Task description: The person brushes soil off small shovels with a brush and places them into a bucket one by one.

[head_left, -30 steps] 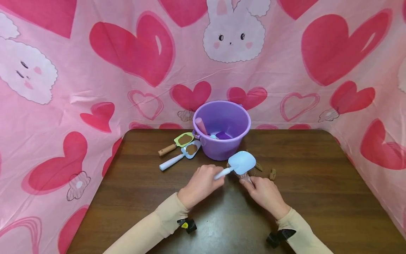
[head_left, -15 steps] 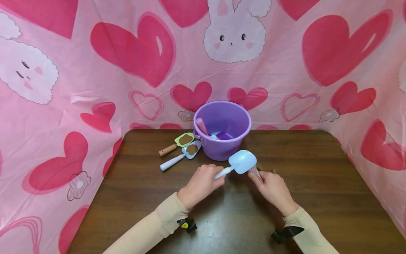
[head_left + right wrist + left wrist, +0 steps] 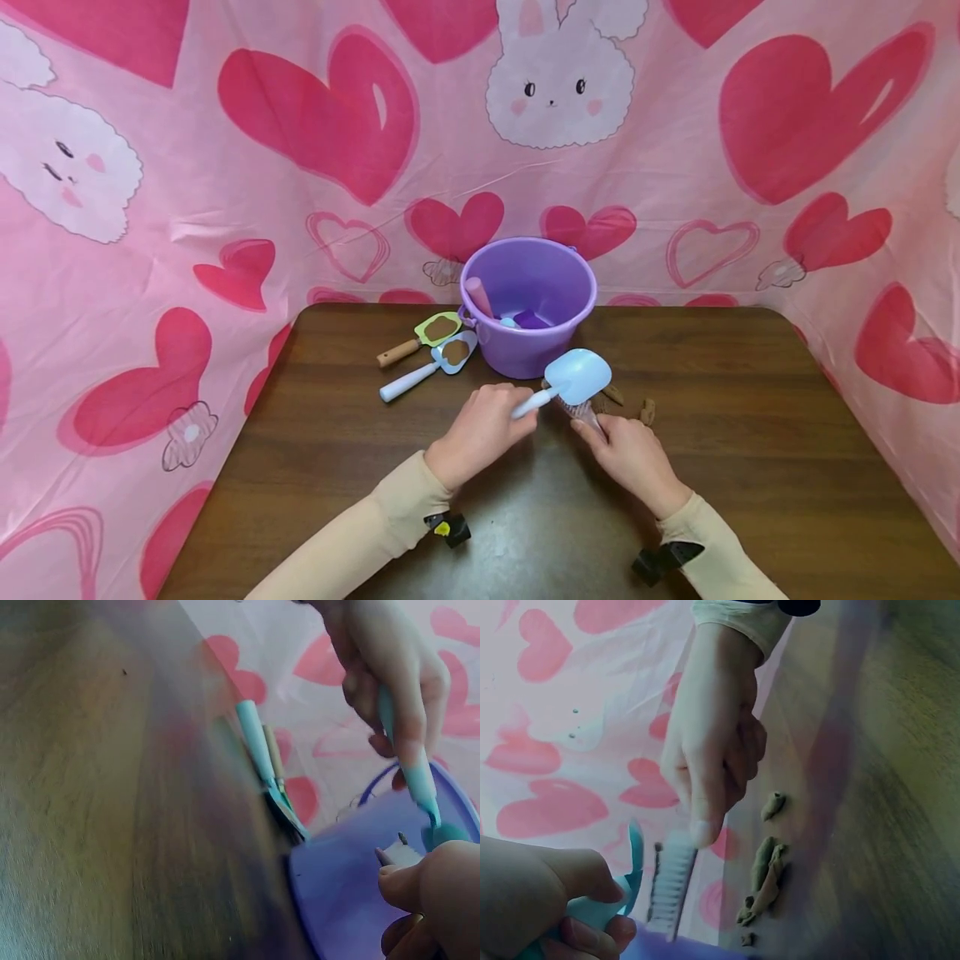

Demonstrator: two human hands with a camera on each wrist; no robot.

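My left hand [image 3: 480, 433] grips the handle of a light blue shovel [image 3: 579, 375], its blade raised above the table. My right hand [image 3: 633, 458] holds a clear-handled brush [image 3: 588, 414] close under that blade. Pale bristles on the brush [image 3: 673, 881] show in the left wrist view, blurred, facing the shovel with a dark strip between them. Brown clay-like lumps [image 3: 767, 877] lie on the table near the brush. From the head view, the blade hides part of the brush.
Behind the hands stands a purple bucket [image 3: 517, 350] with a pink-handled tool [image 3: 477, 296] inside. Left of it lie a green trowel [image 3: 423, 336] with a wooden handle and a blue trowel [image 3: 408, 382], both with brown patches on their blades. A pink printed cloth [image 3: 450, 167] hangs behind the table.
My right hand with the brush swung out to the right, then came back left under the blade. My left hand and the shovel have stayed almost still.
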